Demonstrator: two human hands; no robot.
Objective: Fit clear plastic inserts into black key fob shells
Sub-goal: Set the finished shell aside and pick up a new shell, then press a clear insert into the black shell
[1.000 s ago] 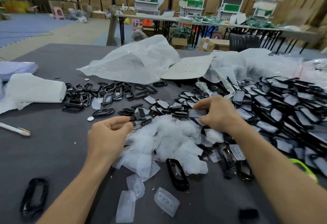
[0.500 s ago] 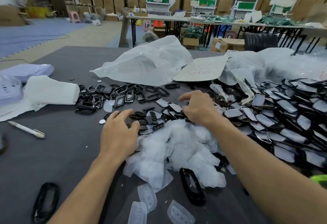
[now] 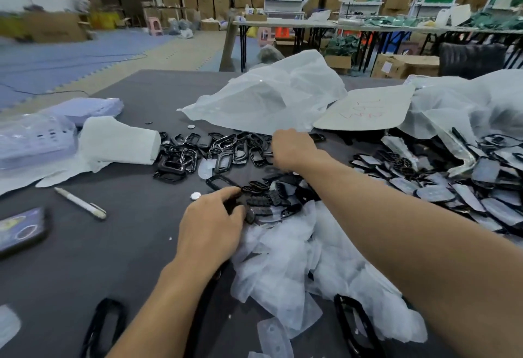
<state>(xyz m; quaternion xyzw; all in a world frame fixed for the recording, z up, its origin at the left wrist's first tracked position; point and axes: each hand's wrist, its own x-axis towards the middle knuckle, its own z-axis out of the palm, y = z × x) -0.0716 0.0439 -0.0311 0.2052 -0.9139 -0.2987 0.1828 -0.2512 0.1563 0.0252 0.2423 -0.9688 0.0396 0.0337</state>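
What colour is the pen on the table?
The pen is white; it shows clearest in the head view.

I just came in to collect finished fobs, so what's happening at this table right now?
A person is sorting key fob parts by hand on a grey table. The right hand is stretched out over the far heap of black shells, fingers hidden, so I cannot tell whether it holds one. The left hand has its fingers among small black pieces beside the pile of clear plastic inserts. A bigger heap of black parts with pale faces lies to the right.
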